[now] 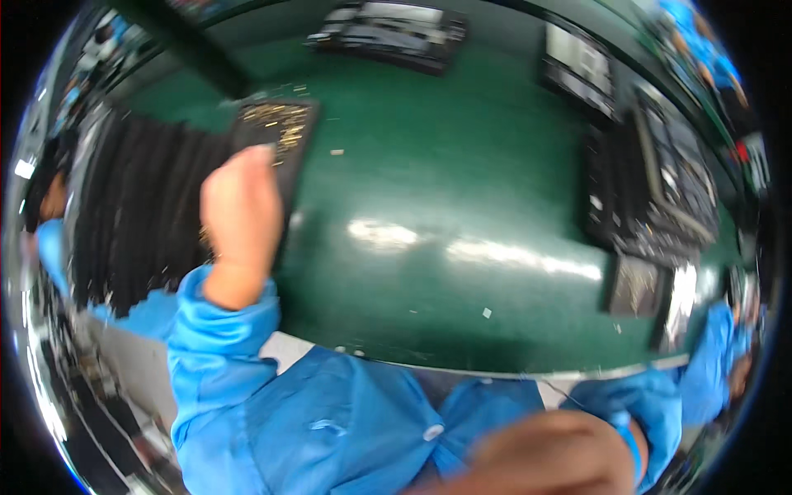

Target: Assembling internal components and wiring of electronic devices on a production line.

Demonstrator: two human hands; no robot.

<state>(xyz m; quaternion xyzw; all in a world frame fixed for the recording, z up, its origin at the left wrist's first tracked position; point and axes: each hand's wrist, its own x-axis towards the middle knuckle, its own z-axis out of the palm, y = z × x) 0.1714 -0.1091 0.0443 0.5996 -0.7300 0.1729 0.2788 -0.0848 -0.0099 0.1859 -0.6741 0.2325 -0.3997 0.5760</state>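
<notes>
My left hand (243, 206) is over a flat black tray (299, 165) on the left of the green table. Its fingers look curled together, and motion blur hides whatever they hold, if anything. Many small gold-coloured pieces (289, 124) lie scattered over the tray's far part. Left of the hand stands a row of dark, black-edged slabs (148, 198), packed side by side. Close in front of my body, my right hand (553, 454) is large and smeared at the lower edge, its fingers unreadable.
Black trays with pale contents (392, 33) lie at the far edge, and another (580, 66) at the far right. A stack of dark trays (652, 181) stands on the right, a small brown block (634, 285) before it. Small scraps (487, 313) dot the green table (429, 181). Blue-sleeved people are beyond.
</notes>
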